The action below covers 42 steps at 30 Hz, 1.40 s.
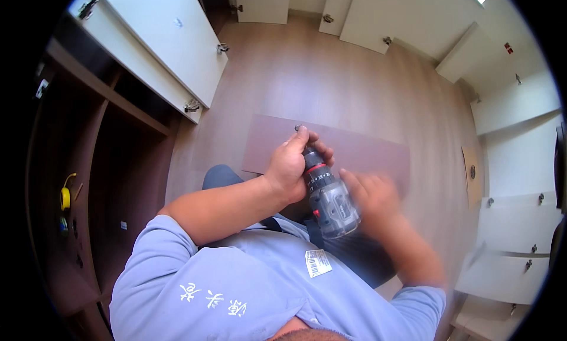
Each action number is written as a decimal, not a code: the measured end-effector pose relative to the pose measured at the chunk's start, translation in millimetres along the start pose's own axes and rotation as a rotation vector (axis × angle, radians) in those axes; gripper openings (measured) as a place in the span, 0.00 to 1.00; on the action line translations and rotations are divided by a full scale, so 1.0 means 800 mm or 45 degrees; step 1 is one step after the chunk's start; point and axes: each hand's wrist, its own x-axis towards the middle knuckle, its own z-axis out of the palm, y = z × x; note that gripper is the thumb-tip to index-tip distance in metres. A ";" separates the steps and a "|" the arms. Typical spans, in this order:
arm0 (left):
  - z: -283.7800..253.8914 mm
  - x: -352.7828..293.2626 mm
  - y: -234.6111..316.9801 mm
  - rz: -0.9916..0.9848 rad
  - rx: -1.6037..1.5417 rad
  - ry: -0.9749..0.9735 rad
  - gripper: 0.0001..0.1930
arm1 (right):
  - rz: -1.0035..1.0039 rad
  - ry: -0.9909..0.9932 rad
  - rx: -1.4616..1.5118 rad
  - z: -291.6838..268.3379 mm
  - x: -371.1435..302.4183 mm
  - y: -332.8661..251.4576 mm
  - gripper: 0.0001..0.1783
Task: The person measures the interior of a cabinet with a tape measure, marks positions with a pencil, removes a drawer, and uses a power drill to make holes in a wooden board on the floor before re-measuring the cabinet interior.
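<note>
A pale wood-grain floor (354,75) bore a flat reddish-brown rectangular board (366,155), the reference for all positions. A dark brown wooden cabinet (133,181) stood left of the board. A grey-and-black power drill with a red ring (333,205) was positioned over the board's near edge. The left hand (287,169) was curled around the drill's front end; the blurred right hand (373,199) was beside its body, its grip indeterminate. A small metal piece (298,128) showed at the left thumb tip, over the board. Trigger pressure could have pinched the left fingers against a spinning chuck; a loose grip could have dropped the drill, denting the board.
</note>
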 end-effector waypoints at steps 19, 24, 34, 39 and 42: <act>-0.083 0.170 -0.066 -0.860 -0.127 -0.309 0.11 | 1.016 -0.495 0.205 0.087 -0.023 -0.008 0.29; -0.112 0.207 -0.078 -1.109 -0.314 -0.663 0.24 | 1.224 -0.555 0.666 0.085 -0.048 0.014 0.25; -0.108 0.229 -0.071 -1.201 -0.313 -0.665 0.31 | 1.341 -0.700 0.633 0.065 0.001 0.056 0.20; -0.110 0.222 -0.080 -1.200 -0.472 -0.685 0.30 | 1.314 -0.727 0.561 0.067 0.011 0.066 0.18; -0.113 0.223 -0.077 -1.246 -0.584 -0.677 0.30 | 1.203 -0.763 0.440 0.064 0.017 0.073 0.17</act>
